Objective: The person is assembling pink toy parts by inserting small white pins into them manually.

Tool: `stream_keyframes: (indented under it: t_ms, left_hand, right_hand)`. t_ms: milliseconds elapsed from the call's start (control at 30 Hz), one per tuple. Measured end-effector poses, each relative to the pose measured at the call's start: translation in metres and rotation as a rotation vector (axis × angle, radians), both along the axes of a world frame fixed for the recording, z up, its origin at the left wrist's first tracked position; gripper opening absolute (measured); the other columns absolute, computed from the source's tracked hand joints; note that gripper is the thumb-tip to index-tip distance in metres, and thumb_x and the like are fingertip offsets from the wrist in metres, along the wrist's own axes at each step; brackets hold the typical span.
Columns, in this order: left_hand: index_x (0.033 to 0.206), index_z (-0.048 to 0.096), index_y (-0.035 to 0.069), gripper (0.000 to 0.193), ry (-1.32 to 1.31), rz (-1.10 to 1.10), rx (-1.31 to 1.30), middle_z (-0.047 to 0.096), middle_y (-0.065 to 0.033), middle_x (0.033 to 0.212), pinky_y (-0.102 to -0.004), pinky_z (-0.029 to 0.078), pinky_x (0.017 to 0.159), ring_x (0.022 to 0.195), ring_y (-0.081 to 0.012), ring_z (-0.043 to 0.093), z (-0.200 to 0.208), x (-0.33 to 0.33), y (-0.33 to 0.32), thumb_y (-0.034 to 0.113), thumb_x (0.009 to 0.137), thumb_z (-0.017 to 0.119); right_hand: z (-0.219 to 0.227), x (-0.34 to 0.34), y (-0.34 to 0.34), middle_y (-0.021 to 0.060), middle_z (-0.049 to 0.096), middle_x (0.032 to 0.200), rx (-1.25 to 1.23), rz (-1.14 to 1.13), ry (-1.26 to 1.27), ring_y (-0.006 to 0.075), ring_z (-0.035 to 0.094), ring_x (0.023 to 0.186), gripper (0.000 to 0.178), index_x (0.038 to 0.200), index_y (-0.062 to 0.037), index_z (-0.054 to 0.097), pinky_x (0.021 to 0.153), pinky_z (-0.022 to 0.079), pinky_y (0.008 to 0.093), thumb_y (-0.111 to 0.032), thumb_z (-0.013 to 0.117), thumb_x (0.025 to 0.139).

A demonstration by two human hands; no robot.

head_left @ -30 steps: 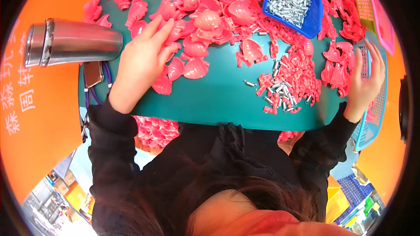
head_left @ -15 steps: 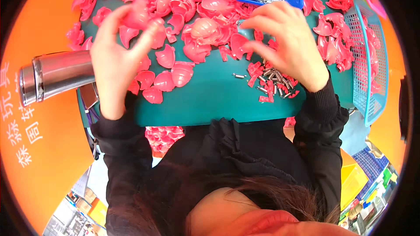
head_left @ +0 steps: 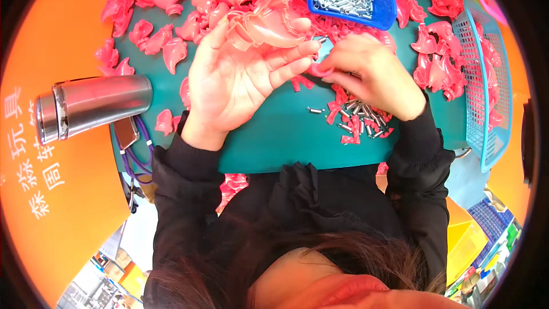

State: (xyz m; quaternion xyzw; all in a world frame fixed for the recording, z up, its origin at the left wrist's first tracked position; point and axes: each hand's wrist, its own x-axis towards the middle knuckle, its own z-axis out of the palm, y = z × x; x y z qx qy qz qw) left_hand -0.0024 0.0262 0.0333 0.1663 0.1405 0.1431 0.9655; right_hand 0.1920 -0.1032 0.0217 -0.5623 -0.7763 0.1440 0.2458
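Note:
My left hand [head_left: 231, 83] is turned palm up, its fingers curled around a glossy pink plastic shell piece [head_left: 271, 23]. Its lower fingertips meet a smaller curved pink piece [head_left: 318, 71], which my right hand [head_left: 372, 71] pinches between thumb and fingers. Beside those fingertips shows a pale shiny patch [head_left: 323, 49] that I cannot identify. Just below my right hand lies a small heap of metal springs [head_left: 366, 115] mixed with little pink plastic parts [head_left: 355, 127]. A single spring [head_left: 314, 110] lies apart to its left.
Many pink shells [head_left: 171, 0] cover the far part of the green table mat [head_left: 274, 143]. A blue bin [head_left: 386, 20] of metal parts stands at the back. A steel flask [head_left: 106, 100] lies left, near a phone [head_left: 126, 133]; a light-blue basket [head_left: 486, 97] stands right.
My left hand has moved right and turned palm up with a pink shell in it, meeting the right hand. My right hand's fingers, apart before, have closed on the curved pink piece.

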Motion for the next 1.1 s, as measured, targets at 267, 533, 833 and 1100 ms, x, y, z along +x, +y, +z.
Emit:
stream_keyframes:
  t_ms: [267,533,833,1100]
  left_hand:
    - [0.136,0.035,0.001,0.051,-0.025,0.015,0.768,0.048,-0.0113,0.124,-0.0325,0.047,0.085,0.094,-0.0199,0.058,-0.012,0.005,-0.021,0.015,0.091,0.054]
    - [0.141,0.026,0.000,0.061,-0.002,0.010,0.921,0.037,-0.0133,0.139,-0.0279,0.047,0.083,0.108,-0.0171,0.053,-0.020,0.007,-0.025,0.016,0.091,0.056]
    - [0.138,0.032,0.000,0.057,-0.084,0.115,0.776,0.036,-0.0087,0.130,-0.0326,0.050,0.084,0.091,-0.0164,0.057,-0.019,0.007,-0.027,-0.001,0.087,0.057]
    - [0.140,0.025,0.000,0.061,-0.037,0.066,0.909,0.048,-0.0079,0.118,-0.0320,0.047,0.087,0.097,-0.0183,0.057,-0.024,0.006,-0.033,0.002,0.088,0.056]
  right_hand:
    - [0.010,-0.021,-0.003,-0.0016,0.057,0.084,-0.204,-0.143,1.164,0.0042,0.052,0.078,0.011,0.087,-0.0022,0.054,0.069,0.043,0.0201,-0.008,0.063,0.085]
    - [0.006,-0.021,-0.003,0.0016,0.062,0.091,-0.294,-0.171,1.337,0.0064,0.058,0.083,0.018,0.100,-0.0017,0.060,0.076,0.046,0.0207,-0.008,0.065,0.084]
    - [0.006,-0.012,-0.005,0.0020,0.060,0.087,-0.193,-0.100,1.500,0.0058,0.056,0.077,0.030,0.117,-0.0032,0.045,0.070,0.044,0.0212,-0.007,0.056,0.089]
    - [0.009,-0.026,-0.003,0.0051,0.057,0.097,-0.086,-0.016,1.203,0.0106,0.055,0.092,0.046,0.120,-0.0028,0.041,0.082,0.043,0.0251,-0.005,0.065,0.081]
